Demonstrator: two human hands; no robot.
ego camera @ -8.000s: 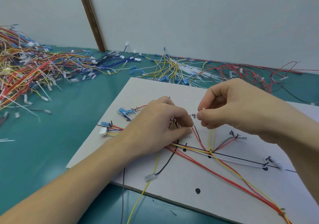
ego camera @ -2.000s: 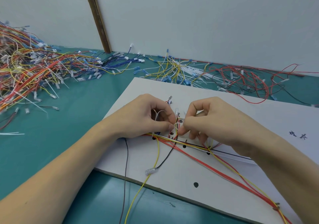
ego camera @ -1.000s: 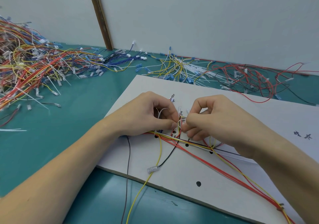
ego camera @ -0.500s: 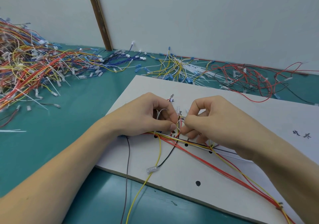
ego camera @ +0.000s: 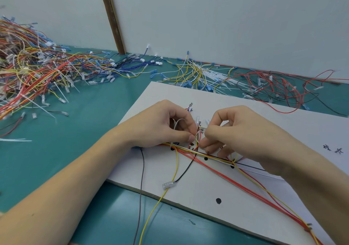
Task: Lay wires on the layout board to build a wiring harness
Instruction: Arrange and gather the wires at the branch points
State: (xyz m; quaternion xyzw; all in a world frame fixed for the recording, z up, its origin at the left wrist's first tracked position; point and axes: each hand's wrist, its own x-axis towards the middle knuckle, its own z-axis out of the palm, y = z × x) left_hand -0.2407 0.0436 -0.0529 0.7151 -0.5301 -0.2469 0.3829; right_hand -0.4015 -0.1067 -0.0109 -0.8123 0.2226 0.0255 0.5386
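A white layout board [ego camera: 211, 192] with black dots and handwritten marks lies on the teal table. A bundle of red, yellow, black and white wires [ego camera: 222, 171] runs diagonally across it toward the lower right. My left hand [ego camera: 162, 125] pinches a looped white cable tie [ego camera: 176, 123] at the bundle's upper end. My right hand [ego camera: 239, 131] faces it, fingers curled, pinching the tie and thin wire ends at the same spot. A yellow wire [ego camera: 166, 193] and a black wire with a clear terminal [ego camera: 167, 185] trail off the board's front edge.
A large heap of mixed loose wires [ego camera: 32, 74] covers the table's left. Blue and yellow wires [ego camera: 190, 71] and white ties lie behind the board, and red wires [ego camera: 275, 88] at the back right. White wall panels with a brown strip [ego camera: 111, 16] stand behind.
Since eight seconds ago both hands have closed together over the bundle's upper end and the view has shifted. Over the last second the hands have barely moved.
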